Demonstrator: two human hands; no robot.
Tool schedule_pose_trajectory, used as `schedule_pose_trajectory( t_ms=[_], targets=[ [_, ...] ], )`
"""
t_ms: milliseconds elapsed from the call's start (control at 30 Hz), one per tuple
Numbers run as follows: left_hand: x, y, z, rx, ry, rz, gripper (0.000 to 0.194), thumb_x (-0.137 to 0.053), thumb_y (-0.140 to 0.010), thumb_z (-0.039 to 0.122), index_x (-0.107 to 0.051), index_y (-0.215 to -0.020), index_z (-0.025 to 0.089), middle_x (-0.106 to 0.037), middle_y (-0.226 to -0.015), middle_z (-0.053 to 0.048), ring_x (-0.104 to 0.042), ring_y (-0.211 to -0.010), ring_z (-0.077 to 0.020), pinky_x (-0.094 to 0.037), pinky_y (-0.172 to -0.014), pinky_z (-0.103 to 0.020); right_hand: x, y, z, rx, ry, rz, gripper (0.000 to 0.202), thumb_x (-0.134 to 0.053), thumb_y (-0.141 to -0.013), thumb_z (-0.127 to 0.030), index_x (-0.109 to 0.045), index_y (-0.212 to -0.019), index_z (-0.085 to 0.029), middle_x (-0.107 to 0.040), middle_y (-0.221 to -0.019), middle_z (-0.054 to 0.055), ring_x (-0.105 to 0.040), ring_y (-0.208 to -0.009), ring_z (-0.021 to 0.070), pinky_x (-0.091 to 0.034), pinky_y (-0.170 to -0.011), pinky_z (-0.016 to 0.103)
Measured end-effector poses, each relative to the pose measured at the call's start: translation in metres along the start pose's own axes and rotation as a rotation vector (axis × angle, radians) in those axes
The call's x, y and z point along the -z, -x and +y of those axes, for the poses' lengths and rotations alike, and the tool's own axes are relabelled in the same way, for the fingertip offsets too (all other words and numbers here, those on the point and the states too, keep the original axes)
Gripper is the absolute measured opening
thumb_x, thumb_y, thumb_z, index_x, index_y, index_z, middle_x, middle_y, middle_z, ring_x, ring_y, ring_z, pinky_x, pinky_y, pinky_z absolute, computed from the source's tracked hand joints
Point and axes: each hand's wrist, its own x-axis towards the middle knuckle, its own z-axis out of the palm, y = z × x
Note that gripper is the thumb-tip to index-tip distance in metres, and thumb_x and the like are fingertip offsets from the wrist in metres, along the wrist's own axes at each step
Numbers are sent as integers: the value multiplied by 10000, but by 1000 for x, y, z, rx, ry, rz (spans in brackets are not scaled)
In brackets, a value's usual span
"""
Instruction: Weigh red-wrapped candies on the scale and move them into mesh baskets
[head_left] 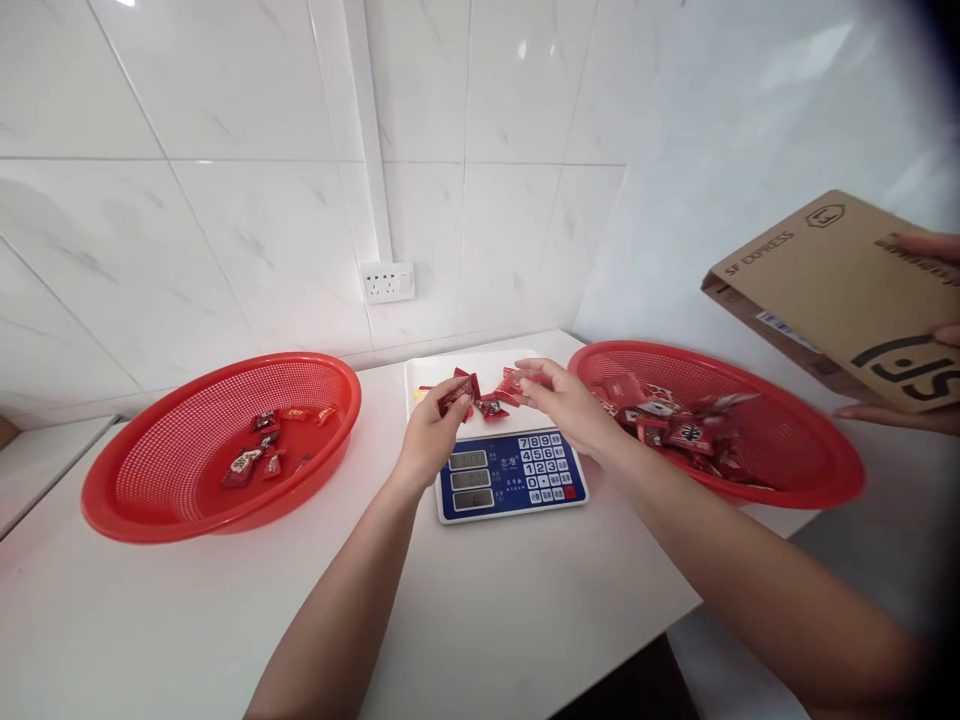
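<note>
Over the white pan of a digital scale point(514, 475), my left hand point(435, 425) is closed on a dark red wrapped candy point(466, 388). My right hand point(566, 400) has its fingers closed round a red wrapped candy point(517, 382) at the pan's right side. Between the hands a small red and dark candy packet point(493, 407) shows on the pan. Some yellow wrapping peeks out behind my left hand. The scale's blue panel, with displays and number keys, faces me.
A red basket point(97, 500) with several candies stands at left. Another red basket point(840, 480), holding many packets, stands at right. Above it, another person's hands point(934, 250) hold a cardboard box point(847, 270). A wall socket point(388, 282) is behind the scale on the white table point(420, 620).
</note>
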Motion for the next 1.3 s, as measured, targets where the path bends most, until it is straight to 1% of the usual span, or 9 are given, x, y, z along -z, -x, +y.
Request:
schedule_pose_trajectory(
  t_ms=[100,167,233,333,433,533,800,1167,1300],
  targets=[
    [5,-4,-6,-108,-204,6,284,-504,-853,243,-613,-1108,186,-586,-1259,-104,-474,-1244,-221,-393,-1007,-378,0,-5,1,71,325,-76,393,-533,-833,-218,-515,-1226,-222,-550,-1304,100,-499,-1230,230,-379,-1057,477],
    [7,-6,-10,-139,-287,3,286,-472,-866,230,-609,-1115,201,-541,-1320,-98,-318,-1369,-210,-357,-1046,-368,-1,-4,2,158,484,-78,439,-532,-823,-206,-506,-1260,-225,-509,-1360,98,-447,-1279,242,-328,-1086,489],
    [9,-7,-13,-150,-334,3,288,-461,-872,226,-608,-1118,214,-531,-1333,-93,-251,-1402,-199,-345,-1058,-368,-1,-2,3,216,558,-65,434,-524,-822,-210,-522,-1254,-242,-508,-1360,86,-443,-1283,243,-336,-1080,485],
    [11,-9,-14,-165,-313,32,286,-473,-864,218,-612,-1115,212,-534,-1326,-98,-330,-1363,-204,-366,-1044,-373,0,3,6,239,576,-79,402,-512,-834,-233,-545,-1233,-266,-530,-1333,75,-461,-1269,238,-380,-1049,471],
    [13,-10,-11,-148,-240,89,290,-499,-853,231,-612,-1119,204,-557,-1297,-99,-497,-1219,-206,-414,-995,-370,2,9,8,246,572,-91,375,-513,-842,-243,-560,-1214,-264,-532,-1331,75,-451,-1279,229,-369,-1061,460],
    [14,-9,-3,-125,-158,121,298,-516,-853,258,-606,-1128,186,-612,-1220,-99,-570,-1104,-190,-431,-969,-357,2,15,7,253,578,-108,351,-513,-846,-238,-571,-1192,-245,-551,-1303,80,-459,-1270,226,-367,-1063,453],
    [13,-3,10,-106,-97,126,306,-538,-842,283,-614,-1124,195,-646,-1177,-85,-575,-1103,-198,-415,-977,-365,1,25,5,296,610,-133,323,-503,-861,-261,-588,-1173,-254,-571,-1274,74,-495,-1232,228,-396,-1044,448],
    [12,-4,7,-128,-48,89,303,-537,-844,280,-610,-1126,197,-646,-1165,-81,-582,-1067,-185,-442,-941,-345,7,50,-6,335,613,-95,322,-484,-871,-288,-587,-1176,-275,-581,-1269,56,-505,-1218,239,-403,-1037,444],
    [12,-4,7,-124,-58,82,306,-538,-845,294,-610,-1131,210,-646,-1167,-72,-582,-1060,-182,-454,-914,-334,10,65,-18,307,593,-88,294,-490,-876,-323,-592,-1149,-288,-599,-1246,58,-540,-1175,253,-432,-1000,459]
  ],
)
